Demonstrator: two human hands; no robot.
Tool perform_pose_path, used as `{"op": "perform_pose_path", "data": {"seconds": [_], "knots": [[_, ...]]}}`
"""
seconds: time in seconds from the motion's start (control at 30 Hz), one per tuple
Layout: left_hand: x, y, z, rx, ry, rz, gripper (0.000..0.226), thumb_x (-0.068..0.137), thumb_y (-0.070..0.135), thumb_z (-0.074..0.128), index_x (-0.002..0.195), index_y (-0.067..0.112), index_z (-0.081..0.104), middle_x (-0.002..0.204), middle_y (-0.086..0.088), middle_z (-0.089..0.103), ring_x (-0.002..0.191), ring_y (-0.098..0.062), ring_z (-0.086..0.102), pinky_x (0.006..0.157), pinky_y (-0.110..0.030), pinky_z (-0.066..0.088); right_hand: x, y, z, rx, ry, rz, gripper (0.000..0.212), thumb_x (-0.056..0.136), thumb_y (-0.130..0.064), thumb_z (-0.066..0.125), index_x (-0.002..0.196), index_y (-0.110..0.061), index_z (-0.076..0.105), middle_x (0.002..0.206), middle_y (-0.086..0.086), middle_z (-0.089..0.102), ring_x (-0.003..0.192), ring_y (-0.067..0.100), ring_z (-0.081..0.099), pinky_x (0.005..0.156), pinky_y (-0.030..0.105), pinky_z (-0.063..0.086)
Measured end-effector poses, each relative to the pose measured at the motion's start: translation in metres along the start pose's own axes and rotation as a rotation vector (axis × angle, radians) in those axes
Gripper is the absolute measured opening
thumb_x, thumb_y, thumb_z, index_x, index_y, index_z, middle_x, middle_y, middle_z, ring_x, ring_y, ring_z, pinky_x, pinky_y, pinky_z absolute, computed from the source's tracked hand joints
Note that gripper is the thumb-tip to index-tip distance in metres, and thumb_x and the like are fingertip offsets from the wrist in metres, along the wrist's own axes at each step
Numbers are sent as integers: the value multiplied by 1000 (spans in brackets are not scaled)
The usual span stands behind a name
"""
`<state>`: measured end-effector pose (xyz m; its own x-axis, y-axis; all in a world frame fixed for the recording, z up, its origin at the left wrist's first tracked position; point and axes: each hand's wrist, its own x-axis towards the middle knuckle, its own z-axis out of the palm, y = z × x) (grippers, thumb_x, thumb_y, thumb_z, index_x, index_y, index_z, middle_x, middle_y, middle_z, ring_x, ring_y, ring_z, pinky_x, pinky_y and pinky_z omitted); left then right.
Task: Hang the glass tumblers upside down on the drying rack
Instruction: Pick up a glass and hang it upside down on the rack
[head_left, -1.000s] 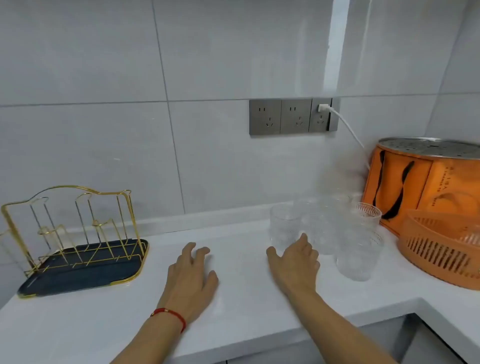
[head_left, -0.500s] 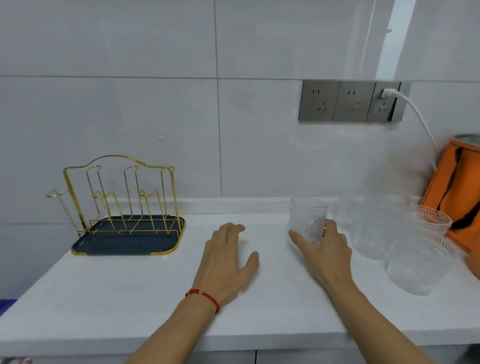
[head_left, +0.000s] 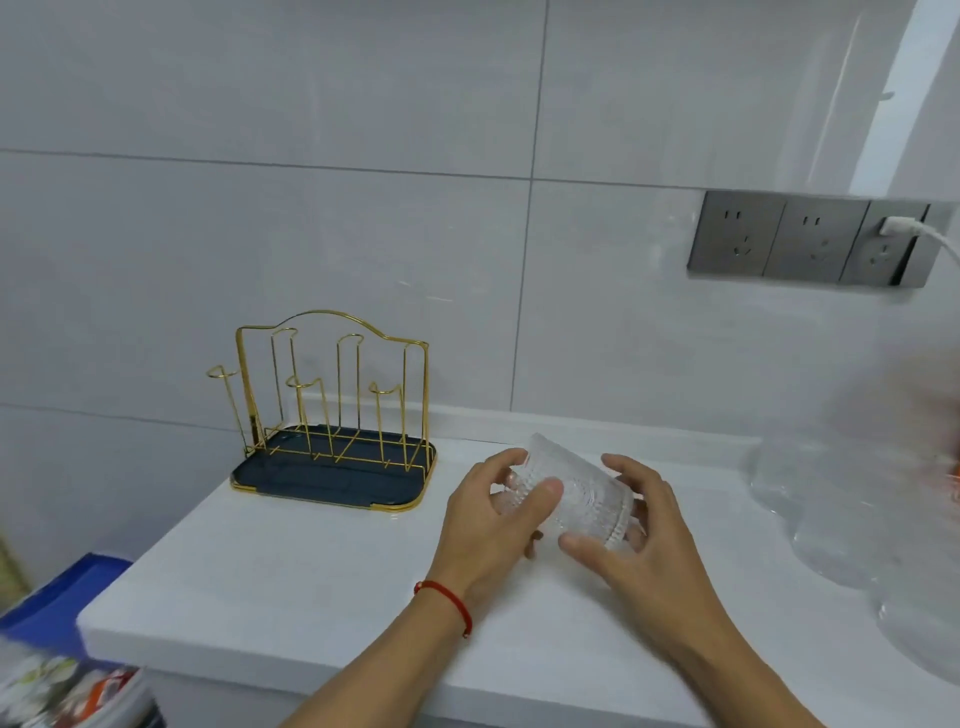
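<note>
Both hands hold one ribbed glass tumbler (head_left: 569, 499) just above the white tabletop (head_left: 291, 582), near the middle of the view. The tumbler lies tilted on its side, one end toward 10 o'clock and the other toward 4 o'clock; which end is the mouth is hard to tell through the clear glass. The left hand (head_left: 493, 519), with a red string bracelet (head_left: 447, 597) at its wrist, is closed around the tumbler's 10 o'clock end, thumb across the near side and fingers behind. The right hand (head_left: 639, 540) is clasped on the 4 o'clock end, thumb under the ribbed band and fingers curled over the top.

The gold wire drying rack (head_left: 332, 395) stands upright on its dark blue drip tray (head_left: 322, 478), at 9 to 10 o'clock from the hands and well apart from them, against the grey tiled wall (head_left: 363, 208). Its pegs carry nothing.

More glass tumblers (head_left: 852, 519) stand blurred at 3 o'clock along the right edge. At 1 o'clock on the wall is a row of grey sockets (head_left: 779, 239), the rightmost with a white plug (head_left: 901, 227).
</note>
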<state>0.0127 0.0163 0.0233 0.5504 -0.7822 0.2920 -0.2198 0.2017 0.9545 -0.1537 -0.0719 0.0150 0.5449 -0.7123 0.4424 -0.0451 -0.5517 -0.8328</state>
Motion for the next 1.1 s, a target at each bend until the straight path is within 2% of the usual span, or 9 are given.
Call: {"op": "perform_pose_path", "data": {"seconds": [0.1,0.17,0.27,0.37,0.43,0.57,0.7,0.9,1.1], "knots": [[1,10,-21,-131,-54,-104,70,78,57,75,134,18,59,126,-17,63,76,-26,76,90,-50,59,13,-18,21,417,-136,197,58,76,-67,79,124,-45,55,111,16,74,87,33,76,68,38,62],[-2,16,-44,-55,-76,-96,70,81,56,73,141,26,53,131,-6,61,90,-17,77,95,-47,57,26,-27,31,457,-142,215,59,75,-63,81,124,-40,58,109,22,73,80,38,74,72,46,60],[-6,15,-97,413,30,-21,68,86,56,66,146,34,43,134,8,55,109,-3,62,94,-31,56,50,-40,38,373,-52,187,61,75,-59,79,128,-39,55,112,14,75,78,36,76,86,49,57],[-8,-2,-154,1019,156,-55,68,94,40,60,152,20,30,150,-7,41,137,-24,40,111,-40,42,87,-60,34,316,13,189,74,68,-59,82,129,-32,50,116,18,71,73,30,77,81,47,58],[-9,-14,-173,1188,148,-168,78,96,50,50,157,16,15,163,-16,19,151,-35,14,123,-46,23,117,-80,36,216,4,153,79,67,-64,81,129,-31,46,114,15,72,72,26,78,85,48,59],[-5,-37,-180,1254,58,-248,86,96,66,26,159,20,-8,168,-16,-15,154,-34,-16,126,-53,0,180,-124,74,87,-10,54,72,72,-64,76,130,-37,43,115,5,69,72,21,77,90,49,61],[-2,-45,-183,1279,-6,-236,77,97,65,21,158,31,-10,169,-10,-14,155,-31,-12,125,-52,-1,234,-163,138,74,-44,23,76,75,-56,75,140,-30,46,132,5,61,76,24,75,87,45,63],[-1,-43,-183,1275,-7,-256,70,98,64,20,158,39,-7,170,-10,-8,155,-32,-11,125,-53,-4,282,-197,218,-164,-173,-34,80,80,-51,71,149,-27,40,136,9,54,91,27,71,58,28,55],[1,-41,-182,1262,3,-290,73,99,60,23,159,33,-8,170,-7,-5,156,-29,-10,126,-51,-3,303,-198,264,-480,-438,-37,81,84,-47,79,153,-20,45,126,13,60,88,29,73,83,43,63]]}}
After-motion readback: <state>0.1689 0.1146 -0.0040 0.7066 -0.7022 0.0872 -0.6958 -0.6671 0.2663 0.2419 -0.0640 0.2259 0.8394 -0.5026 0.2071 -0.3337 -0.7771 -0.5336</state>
